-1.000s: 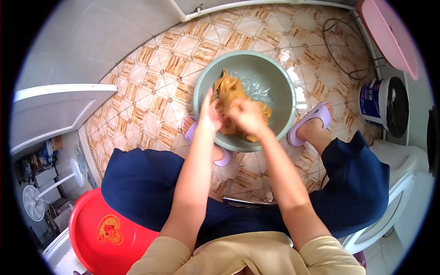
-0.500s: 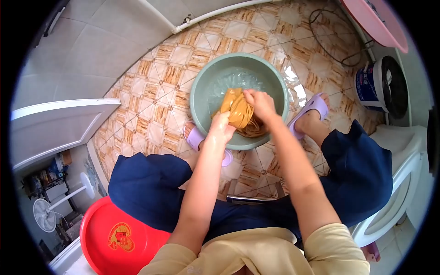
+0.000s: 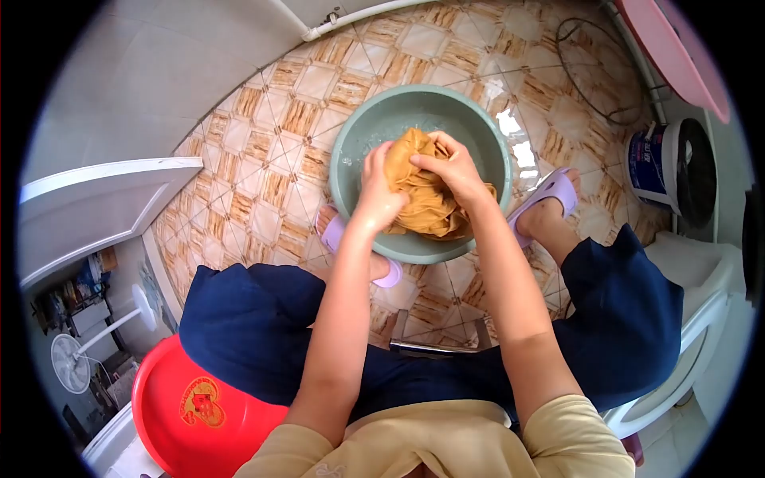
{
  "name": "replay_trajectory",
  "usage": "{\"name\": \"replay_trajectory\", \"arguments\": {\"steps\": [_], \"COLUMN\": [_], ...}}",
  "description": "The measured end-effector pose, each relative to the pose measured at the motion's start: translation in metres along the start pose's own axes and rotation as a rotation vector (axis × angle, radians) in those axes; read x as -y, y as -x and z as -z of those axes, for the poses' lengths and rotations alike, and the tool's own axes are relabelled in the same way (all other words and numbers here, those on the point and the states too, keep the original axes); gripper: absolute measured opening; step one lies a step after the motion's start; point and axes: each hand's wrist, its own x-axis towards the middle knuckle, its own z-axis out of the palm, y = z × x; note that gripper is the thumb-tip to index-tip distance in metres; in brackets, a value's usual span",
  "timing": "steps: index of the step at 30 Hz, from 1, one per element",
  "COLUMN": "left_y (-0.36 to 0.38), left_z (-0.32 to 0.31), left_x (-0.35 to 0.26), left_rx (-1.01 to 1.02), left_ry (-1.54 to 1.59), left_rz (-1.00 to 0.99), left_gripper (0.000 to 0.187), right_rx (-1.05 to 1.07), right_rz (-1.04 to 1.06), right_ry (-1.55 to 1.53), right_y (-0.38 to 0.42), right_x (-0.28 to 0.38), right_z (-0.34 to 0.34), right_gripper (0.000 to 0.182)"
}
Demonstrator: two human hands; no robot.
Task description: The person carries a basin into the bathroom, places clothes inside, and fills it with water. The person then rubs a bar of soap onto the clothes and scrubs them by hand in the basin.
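A wet mustard-yellow cloth (image 3: pixel 430 203), bunched and creased, is held above and partly inside a grey-green basin (image 3: pixel 341 187). My left hand (image 3: pixel 378 190) grips the cloth from its left side, with the fingertips hidden behind it. On the right, my right hand (image 3: pixel 456 169) pinches the upper part of the cloth between thumb and fingers. Folds of the cloth hang down toward the near wall of the basin. Some water with bubbles shows at the basin's left inside.
The basin stands on a tiled floor (image 3: pixel 271 151) between my feet in lilac slippers (image 3: pixel 558 191). A red basin (image 3: pixel 231 422) is at lower left. A lidded bucket (image 3: pixel 665 171), a pink basin (image 3: pixel 677 48) and a coiled hose (image 3: pixel 567 72) are at right. A white door (image 3: pixel 111 207) stands left.
Both hands have shifted on the cloth. My left hand has moved up along its left side, and the cloth is spread wider and raised slightly. The view has tilted a little.
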Motion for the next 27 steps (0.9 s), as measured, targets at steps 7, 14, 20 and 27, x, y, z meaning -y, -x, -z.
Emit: {"name": "replay_trajectory", "arguments": {"steps": [7, 14, 20, 27], "left_y": [0.042, 0.072, 0.054, 0.044], "left_z": [-0.075, -0.102, -0.097, -0.091], "left_x": [0.017, 0.007, 0.022, 0.030], "left_rx": [0.026, 0.189, 0.421, 0.672], "left_ry": [-0.478, -0.595, -0.472, -0.457], "left_rz": [0.039, 0.256, 0.417, 0.497], "left_gripper": [0.069, 0.059, 0.059, 0.060], "right_rx": [-0.667, -0.254, -0.080, 0.435], "right_rz": [0.303, 0.108, -0.368, 0.167], "right_ry": [1.072, 1.787, 1.653, 1.604], "right_y": [-0.034, -0.048, -0.107, -0.025], "right_x": [-0.033, -0.092, -0.073, 0.004], "right_z": [0.005, 0.010, 0.013, 0.001], "right_gripper": [0.022, 0.035, 0.029, 0.028]}}
